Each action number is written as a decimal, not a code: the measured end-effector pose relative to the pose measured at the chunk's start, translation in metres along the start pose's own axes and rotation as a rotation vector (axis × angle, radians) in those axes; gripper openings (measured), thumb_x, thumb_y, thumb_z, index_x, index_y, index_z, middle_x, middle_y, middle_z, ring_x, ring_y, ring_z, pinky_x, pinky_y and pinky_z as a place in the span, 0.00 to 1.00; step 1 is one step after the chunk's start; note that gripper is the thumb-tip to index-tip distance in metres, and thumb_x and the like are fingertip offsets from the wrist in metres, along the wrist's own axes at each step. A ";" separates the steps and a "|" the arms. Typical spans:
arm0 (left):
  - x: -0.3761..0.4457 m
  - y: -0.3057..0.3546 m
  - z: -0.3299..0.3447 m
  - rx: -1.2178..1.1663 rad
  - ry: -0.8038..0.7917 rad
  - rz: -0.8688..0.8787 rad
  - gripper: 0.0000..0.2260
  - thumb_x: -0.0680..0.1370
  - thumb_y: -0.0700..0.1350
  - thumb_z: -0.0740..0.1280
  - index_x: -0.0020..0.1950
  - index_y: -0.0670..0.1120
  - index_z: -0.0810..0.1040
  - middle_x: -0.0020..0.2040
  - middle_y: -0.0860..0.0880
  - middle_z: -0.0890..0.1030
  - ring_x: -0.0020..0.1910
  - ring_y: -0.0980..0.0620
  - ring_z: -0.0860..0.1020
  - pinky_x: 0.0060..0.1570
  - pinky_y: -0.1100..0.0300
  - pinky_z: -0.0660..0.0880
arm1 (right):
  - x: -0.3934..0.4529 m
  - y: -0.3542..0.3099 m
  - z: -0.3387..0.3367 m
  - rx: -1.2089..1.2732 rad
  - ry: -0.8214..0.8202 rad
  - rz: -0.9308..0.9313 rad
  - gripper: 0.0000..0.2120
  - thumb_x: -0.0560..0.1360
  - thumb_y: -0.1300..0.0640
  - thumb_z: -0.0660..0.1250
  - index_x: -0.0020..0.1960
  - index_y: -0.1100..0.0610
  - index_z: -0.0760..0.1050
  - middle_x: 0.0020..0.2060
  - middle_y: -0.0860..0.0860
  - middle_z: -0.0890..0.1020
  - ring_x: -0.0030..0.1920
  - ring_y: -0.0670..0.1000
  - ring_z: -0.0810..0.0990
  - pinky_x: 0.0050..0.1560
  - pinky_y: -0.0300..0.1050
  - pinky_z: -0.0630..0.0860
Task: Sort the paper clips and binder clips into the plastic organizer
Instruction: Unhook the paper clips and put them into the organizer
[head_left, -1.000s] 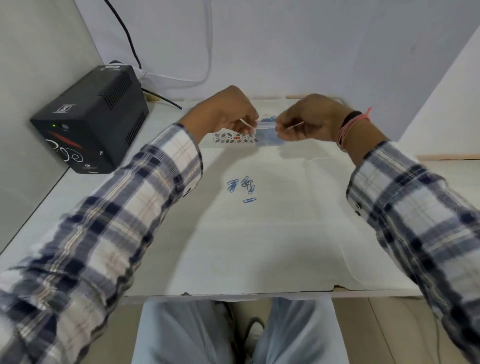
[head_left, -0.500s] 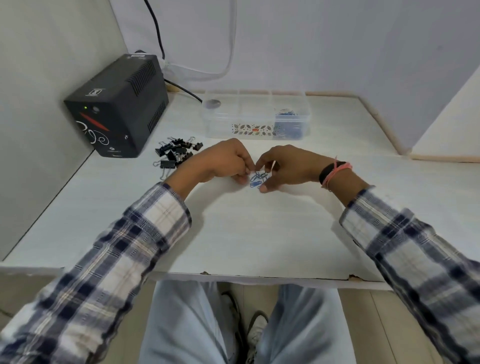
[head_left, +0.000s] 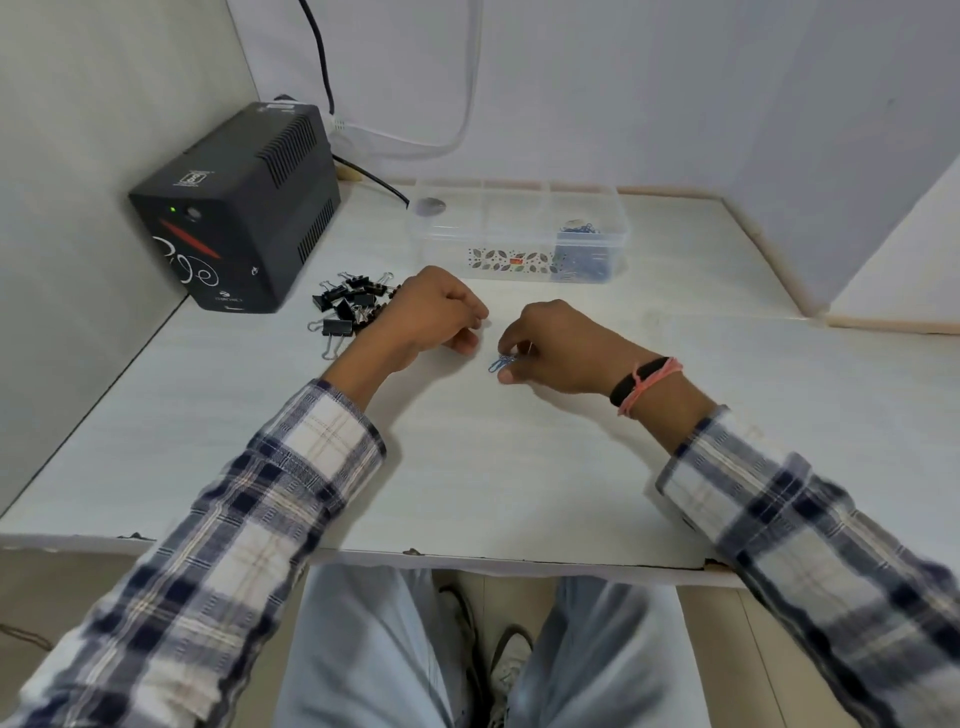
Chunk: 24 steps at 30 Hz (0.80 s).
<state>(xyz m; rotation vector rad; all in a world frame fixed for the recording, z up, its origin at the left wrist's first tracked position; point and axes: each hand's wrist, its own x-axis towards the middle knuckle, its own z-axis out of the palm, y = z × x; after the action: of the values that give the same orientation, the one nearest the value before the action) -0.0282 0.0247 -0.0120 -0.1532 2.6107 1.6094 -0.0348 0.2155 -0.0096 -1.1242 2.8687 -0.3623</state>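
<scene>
A person's right hand (head_left: 558, 345) pinches blue paper clips (head_left: 502, 362) at desk centre; the clear plastic organizer (head_left: 519, 236), its right-end compartment already holding blue clips, lies toward one o'clock. The left hand (head_left: 434, 317) is curled, contents unclear. Binder clips (head_left: 348, 306) wait at ten o'clock.

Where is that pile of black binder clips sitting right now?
The black binder clips lie in a heap on the white table, left of centre in the head view, just in front of the black box and beside the left hand.

No text I can read. Black power unit (head_left: 236, 208): small label on top, white swirl mark and tiny brand line low on front, possibly lettering, too blurred.
</scene>
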 end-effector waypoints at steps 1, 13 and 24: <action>0.000 0.000 0.001 -0.014 0.008 0.002 0.08 0.77 0.30 0.66 0.48 0.37 0.84 0.45 0.35 0.86 0.36 0.42 0.84 0.40 0.54 0.83 | -0.001 0.001 0.001 0.012 0.030 -0.009 0.14 0.76 0.50 0.74 0.54 0.60 0.84 0.46 0.56 0.84 0.49 0.57 0.79 0.46 0.44 0.68; -0.004 -0.004 0.003 -0.095 -0.044 0.018 0.06 0.78 0.33 0.69 0.53 0.36 0.84 0.44 0.36 0.83 0.34 0.47 0.80 0.34 0.60 0.78 | -0.004 0.017 0.009 0.458 0.221 0.208 0.05 0.68 0.63 0.71 0.34 0.62 0.81 0.29 0.53 0.83 0.28 0.47 0.77 0.33 0.38 0.75; 0.001 0.006 0.002 0.569 -0.382 0.285 0.25 0.74 0.50 0.78 0.71 0.53 0.79 0.60 0.52 0.74 0.53 0.53 0.77 0.57 0.57 0.75 | -0.014 0.051 -0.004 2.332 0.219 0.509 0.09 0.69 0.65 0.62 0.48 0.64 0.76 0.37 0.56 0.74 0.34 0.50 0.71 0.27 0.36 0.68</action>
<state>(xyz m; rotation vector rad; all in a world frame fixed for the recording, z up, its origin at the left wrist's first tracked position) -0.0301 0.0289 -0.0078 0.5201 2.7207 0.7718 -0.0588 0.2618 -0.0185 0.2116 0.8145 -2.4324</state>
